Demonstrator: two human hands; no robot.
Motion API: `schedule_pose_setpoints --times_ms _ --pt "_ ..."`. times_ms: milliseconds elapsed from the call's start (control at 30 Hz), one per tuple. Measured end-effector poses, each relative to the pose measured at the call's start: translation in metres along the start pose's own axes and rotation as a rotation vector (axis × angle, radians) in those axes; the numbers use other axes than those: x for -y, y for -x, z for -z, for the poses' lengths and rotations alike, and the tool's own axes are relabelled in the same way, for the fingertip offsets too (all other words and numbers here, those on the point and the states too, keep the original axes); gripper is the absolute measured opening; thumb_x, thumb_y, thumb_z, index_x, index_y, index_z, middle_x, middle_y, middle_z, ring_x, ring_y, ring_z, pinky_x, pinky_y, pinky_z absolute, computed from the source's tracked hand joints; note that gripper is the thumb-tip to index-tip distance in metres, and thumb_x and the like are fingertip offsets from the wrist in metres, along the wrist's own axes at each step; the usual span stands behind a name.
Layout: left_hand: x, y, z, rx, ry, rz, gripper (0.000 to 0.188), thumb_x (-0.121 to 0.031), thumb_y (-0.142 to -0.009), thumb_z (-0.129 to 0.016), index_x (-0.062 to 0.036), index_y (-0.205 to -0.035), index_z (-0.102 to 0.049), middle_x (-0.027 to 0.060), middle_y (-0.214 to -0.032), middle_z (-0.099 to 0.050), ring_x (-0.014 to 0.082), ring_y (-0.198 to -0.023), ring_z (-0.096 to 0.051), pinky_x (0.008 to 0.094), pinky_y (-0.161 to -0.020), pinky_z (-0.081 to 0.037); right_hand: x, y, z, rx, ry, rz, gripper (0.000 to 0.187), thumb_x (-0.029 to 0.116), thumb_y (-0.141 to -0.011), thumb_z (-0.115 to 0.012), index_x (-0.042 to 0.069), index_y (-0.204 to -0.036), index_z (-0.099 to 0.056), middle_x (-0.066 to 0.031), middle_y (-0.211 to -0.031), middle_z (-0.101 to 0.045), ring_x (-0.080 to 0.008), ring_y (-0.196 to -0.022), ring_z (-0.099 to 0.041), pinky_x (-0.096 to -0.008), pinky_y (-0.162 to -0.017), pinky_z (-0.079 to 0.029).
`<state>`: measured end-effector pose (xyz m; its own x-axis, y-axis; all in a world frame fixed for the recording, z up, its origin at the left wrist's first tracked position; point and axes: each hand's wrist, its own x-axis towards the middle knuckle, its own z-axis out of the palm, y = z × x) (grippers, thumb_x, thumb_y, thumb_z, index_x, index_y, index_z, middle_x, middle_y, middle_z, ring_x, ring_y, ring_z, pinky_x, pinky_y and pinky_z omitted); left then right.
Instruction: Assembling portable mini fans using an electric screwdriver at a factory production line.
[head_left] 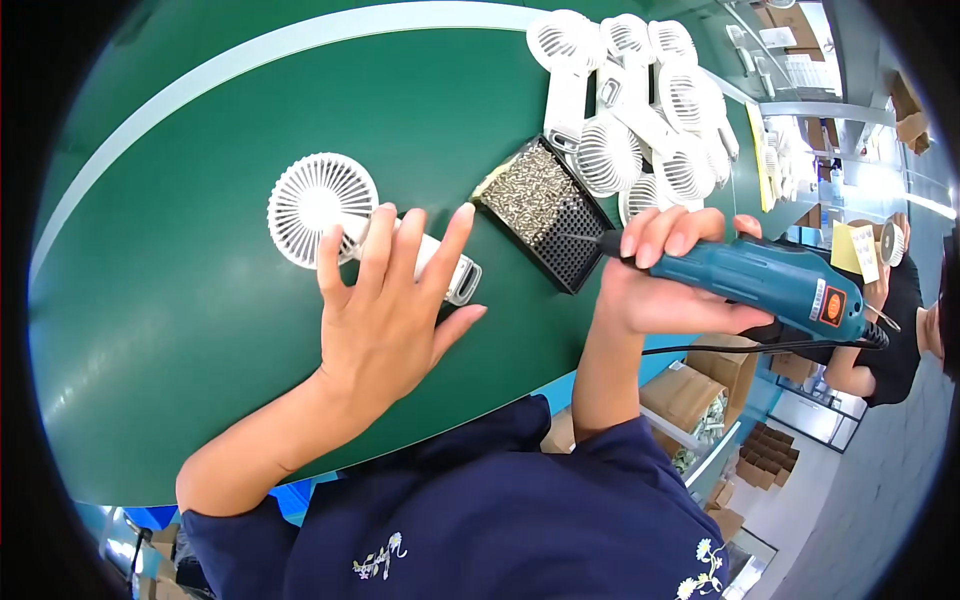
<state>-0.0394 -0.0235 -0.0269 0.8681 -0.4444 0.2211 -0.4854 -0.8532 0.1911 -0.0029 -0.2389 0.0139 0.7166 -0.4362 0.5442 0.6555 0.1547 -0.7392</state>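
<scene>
My left hand (pixel 385 310) rests with spread fingers over the handle of a white handheld fan (pixel 318 207) lying on the green table. The fan's round slatted head points to the far left, and its handle end shows past my fingers. In my right hand (pixel 655 280) is a teal electric screwdriver (pixel 765 282), held sideways with its cord trailing off to the right. Its thin bit reaches over a black screw tray (pixel 572 243). Small metal screws (pixel 533 190) fill the tray's far part, while rows of holes show in its near part.
A pile of white handheld fans (pixel 640 110) lies beyond the tray at the far right. Cardboard boxes (pixel 690 395) stand below the table's right edge. At the right, another person (pixel 885 310) in black holds a fan. The green table (pixel 160 320) extends to the left.
</scene>
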Motion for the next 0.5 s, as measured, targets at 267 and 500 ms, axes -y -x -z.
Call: schedule_pose_setpoints --times_ms 267,500 --pt "-0.010 -0.012 -0.004 0.039 -0.041 -0.014 0.075 -0.045 -0.079 -0.073 -0.0148 -0.143 -0.048 0.0066 -0.119 -0.050 0.0244 -0.119 -0.044 0.0480 -0.102 -0.018 -0.008 0.007 0.002 0.066 -0.151 -0.056 0.082 0.083 -0.087 -0.031 0.010 -0.122 -0.047 -0.0062 -0.067 -0.050 -0.0170 -0.044 -0.047 -0.0310 -0.036 -0.040" --pt "-0.011 -0.017 0.004 -0.154 0.231 -0.060 0.059 -0.028 -0.074 -0.080 -0.0123 -0.128 -0.062 0.0035 -0.106 -0.053 0.0241 -0.109 -0.048 0.0460 -0.096 -0.025 0.002 0.008 0.003 0.164 -0.192 -0.009 0.082 0.082 -0.087 -0.034 0.011 -0.126 -0.045 -0.0065 -0.073 -0.054 -0.0167 -0.049 -0.050 -0.0310 -0.039 -0.041"
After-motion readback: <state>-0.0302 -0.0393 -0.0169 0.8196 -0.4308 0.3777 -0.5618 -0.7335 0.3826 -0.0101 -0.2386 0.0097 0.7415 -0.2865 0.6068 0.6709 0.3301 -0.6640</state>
